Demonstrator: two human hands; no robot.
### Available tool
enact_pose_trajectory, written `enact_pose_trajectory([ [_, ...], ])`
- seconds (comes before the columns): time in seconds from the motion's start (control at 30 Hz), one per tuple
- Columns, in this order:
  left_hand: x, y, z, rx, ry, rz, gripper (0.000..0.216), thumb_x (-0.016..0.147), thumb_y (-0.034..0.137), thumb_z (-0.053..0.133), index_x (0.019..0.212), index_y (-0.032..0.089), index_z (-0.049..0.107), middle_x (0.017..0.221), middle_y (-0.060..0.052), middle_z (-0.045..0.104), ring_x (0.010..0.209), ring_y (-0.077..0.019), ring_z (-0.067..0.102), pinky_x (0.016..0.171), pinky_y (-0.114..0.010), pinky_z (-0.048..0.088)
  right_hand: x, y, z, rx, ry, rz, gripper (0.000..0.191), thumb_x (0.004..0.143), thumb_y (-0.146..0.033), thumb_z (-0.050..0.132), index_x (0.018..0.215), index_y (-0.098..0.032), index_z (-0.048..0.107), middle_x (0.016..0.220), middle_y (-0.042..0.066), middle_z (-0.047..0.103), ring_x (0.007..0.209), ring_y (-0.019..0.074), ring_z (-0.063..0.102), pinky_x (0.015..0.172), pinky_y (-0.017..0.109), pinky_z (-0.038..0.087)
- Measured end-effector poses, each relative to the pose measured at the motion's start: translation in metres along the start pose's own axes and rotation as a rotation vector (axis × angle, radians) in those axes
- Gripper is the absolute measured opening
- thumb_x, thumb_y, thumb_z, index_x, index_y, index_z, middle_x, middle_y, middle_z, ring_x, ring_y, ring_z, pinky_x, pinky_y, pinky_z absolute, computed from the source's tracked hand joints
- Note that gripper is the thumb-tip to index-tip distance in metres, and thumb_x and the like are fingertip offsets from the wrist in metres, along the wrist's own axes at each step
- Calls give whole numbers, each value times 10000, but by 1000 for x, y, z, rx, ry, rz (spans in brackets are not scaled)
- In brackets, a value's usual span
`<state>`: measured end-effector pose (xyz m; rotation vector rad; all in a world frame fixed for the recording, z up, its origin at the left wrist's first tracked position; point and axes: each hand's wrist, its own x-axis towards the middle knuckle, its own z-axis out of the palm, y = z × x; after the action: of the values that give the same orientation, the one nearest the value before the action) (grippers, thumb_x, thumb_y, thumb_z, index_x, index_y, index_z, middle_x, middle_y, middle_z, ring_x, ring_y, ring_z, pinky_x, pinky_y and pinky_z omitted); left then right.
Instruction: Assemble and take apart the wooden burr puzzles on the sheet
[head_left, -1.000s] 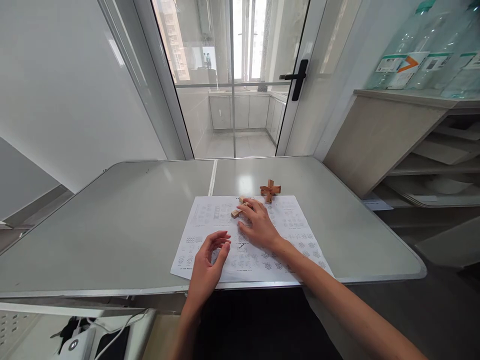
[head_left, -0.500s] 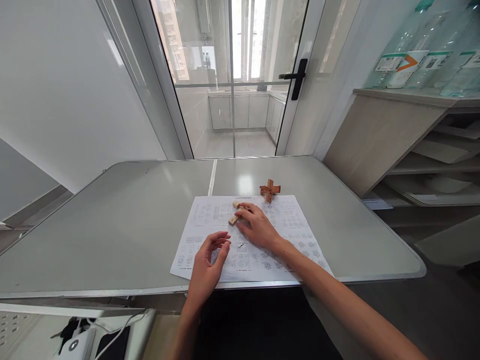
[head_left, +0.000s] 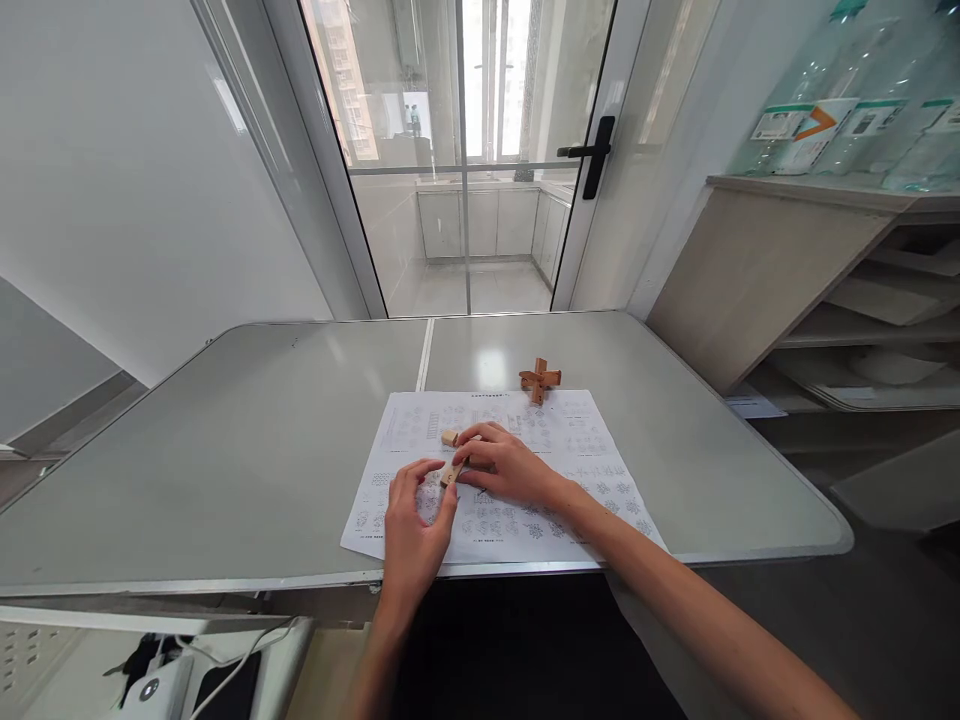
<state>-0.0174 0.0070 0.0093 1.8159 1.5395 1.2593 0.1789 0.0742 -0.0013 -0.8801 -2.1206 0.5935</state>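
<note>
My right hand (head_left: 504, 466) lies on a printed paper sheet (head_left: 585, 470), its fingers closed on pale wooden puzzle pieces (head_left: 452, 455) that it has drawn close to me. My left hand (head_left: 411, 520) sits just beside them, fingers curled, with the fingertips touching the near end of one piece. An assembled wooden cross-shaped puzzle (head_left: 539, 379) stands at the far edge of the sheet, apart from both hands.
The sheet lies on a grey folding table (head_left: 225, 440) with a seam down its middle. A glass door (head_left: 480, 150) is behind it. Shelves with water bottles (head_left: 847, 130) stand to the right. Cables and a white device (head_left: 157, 680) are below the table's near left edge.
My right hand has dragged the wooden pieces from the far part of the sheet toward me. My left hand has moved up to meet them.
</note>
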Motion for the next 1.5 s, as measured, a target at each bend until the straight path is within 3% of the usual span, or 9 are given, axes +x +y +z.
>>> enact_pose_trajectory([
  [0.2, -1, -2, 4, 60, -70, 26, 329, 930, 321, 671, 1251, 260, 623, 1278, -83, 665, 1246, -303, 600, 1077, -481, 488, 1, -8, -4, 169, -68, 42, 377, 866, -121, 752, 1211, -256, 684, 1259, 72, 636, 1070, 208, 679, 924, 357, 593],
  [0.4, -1, -3, 6, 32, -62, 14, 367, 933, 288, 658, 1289, 241, 582, 1304, -103, 653, 1238, -303, 617, 1066, -494, 500, 2, -8, -3, 224, -60, 75, 509, 844, -166, 745, 1324, -253, 604, 1330, 94, 590, 1065, 209, 688, 934, 385, 609],
  [0.73, -3, 0, 7, 36, -30, -14, 380, 938, 269, 628, 1308, 225, 551, 1308, -109, 646, 1127, -270, 660, 1029, -472, 532, 0, 4, -2, 5, 26, 173, 528, 848, -252, 831, 1314, -236, 582, 1318, 94, 593, 1110, 236, 660, 958, 421, 573],
  [0.83, -3, 0, 7, 31, -16, -15, 380, 931, 265, 633, 1301, 223, 554, 1296, -113, 648, 1105, -269, 670, 1023, -479, 540, 1, 9, -2, -114, 72, 228, 509, 820, -306, 872, 1242, -217, 601, 1260, 96, 610, 1083, 251, 646, 948, 430, 557],
  [0.97, -3, 0, 7, -4, -4, -26, 354, 946, 293, 638, 1287, 234, 561, 1265, -102, 656, 1079, -252, 694, 1001, -460, 566, 3, 15, -3, -270, 129, 279, 281, 878, -393, 824, 944, -207, 624, 1050, 77, 635, 943, 241, 626, 853, 396, 537],
  [1.07, -3, 0, 6, -33, -12, -48, 360, 951, 348, 670, 1279, 246, 563, 1266, -92, 667, 1065, -241, 714, 985, -447, 585, 4, 15, -3, -281, 127, 291, 309, 894, -401, 815, 809, -220, 579, 937, 51, 641, 867, 223, 609, 774, 356, 503],
  [1.2, -3, 1, 6, -64, -25, -64, 384, 960, 406, 683, 1291, 254, 559, 1306, -97, 672, 1060, -243, 737, 985, -452, 592, 5, 8, -3, -155, 173, 371, 346, 913, -451, 780, 756, -223, 571, 852, 19, 648, 718, 177, 571, 685, 325, 450],
  [1.33, -4, 0, 6, -86, -57, -91, 380, 993, 421, 646, 1323, 264, 544, 1336, -89, 671, 1096, -243, 741, 996, -433, 577, 8, 5, -6, 154, 215, 448, 427, 937, -594, 688, 755, -216, 611, 726, 0, 640, 655, 165, 560, 647, 309, 431],
  [1.5, -5, 1, 4, -102, -62, -117, 352, 1034, 435, 571, 1339, 263, 539, 1367, -95, 664, 1043, -227, 750, 934, -386, 565, 11, 4, -13, 508, 81, 475, 586, 973, -731, 527, 752, -198, 632, 695, 9, 631, 640, 154, 548, 647, 297, 434],
])
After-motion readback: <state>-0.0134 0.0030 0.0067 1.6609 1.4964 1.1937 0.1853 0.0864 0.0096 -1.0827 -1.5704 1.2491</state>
